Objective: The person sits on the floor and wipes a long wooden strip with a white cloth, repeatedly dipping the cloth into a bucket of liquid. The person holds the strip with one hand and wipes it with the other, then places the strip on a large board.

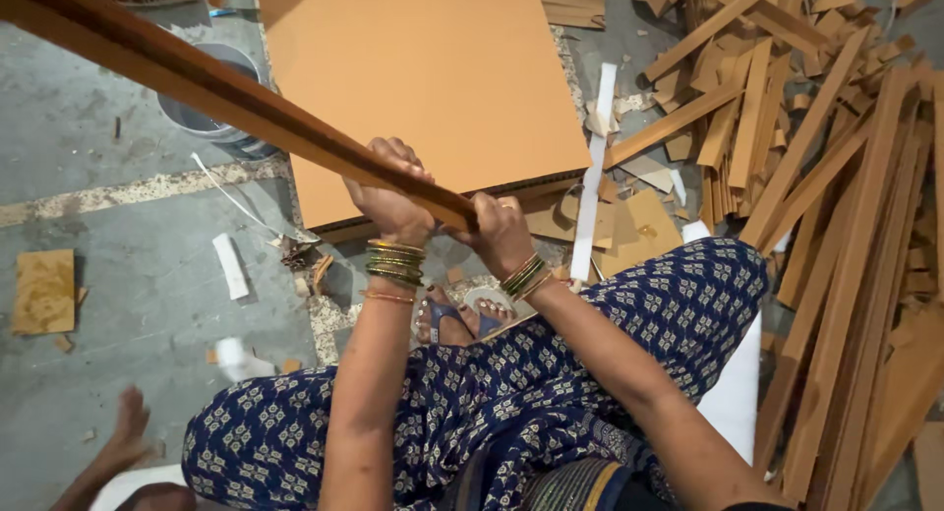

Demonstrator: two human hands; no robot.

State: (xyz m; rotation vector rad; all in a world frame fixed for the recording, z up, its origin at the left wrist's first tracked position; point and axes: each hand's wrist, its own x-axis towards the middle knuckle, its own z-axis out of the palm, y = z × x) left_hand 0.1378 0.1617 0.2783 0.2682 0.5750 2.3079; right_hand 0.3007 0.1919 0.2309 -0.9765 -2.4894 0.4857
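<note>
— Wooden strip [236, 98], long and dark brown, runs from the upper left corner down toward the middle of the view. Who holds it?

— Both hands of the seated person. Left hand [391, 201] is wrapped over the strip, fingers closed around it. Right hand [501, 231] is clenched at the strip's near end, just beside the left, fingers curled tight on it.

— Position of the strip relative to the floor?

— Raised and tilted, crossing above a grey metal bucket [211, 118] and the lower left edge of a large tan board [433, 78] that lies flat on the grey floor [118, 304].

— Wrists?

— Green and gold bangles [395, 261] on the left wrist; a similar set on the right.

— Surroundings?

— A heap of tan offcut strips [836, 226] fills the right side, reaching beside the person's knee. A white strip [593, 177] lies by the board's right edge. A small yellowish square piece [44, 292] sits well apart at the left. The person's foot in a blue-strapped sandal [447, 319] rests below the hands. Another person's hand [123, 437] shows at the lower left; whether it touches anything cannot be told.
</note>
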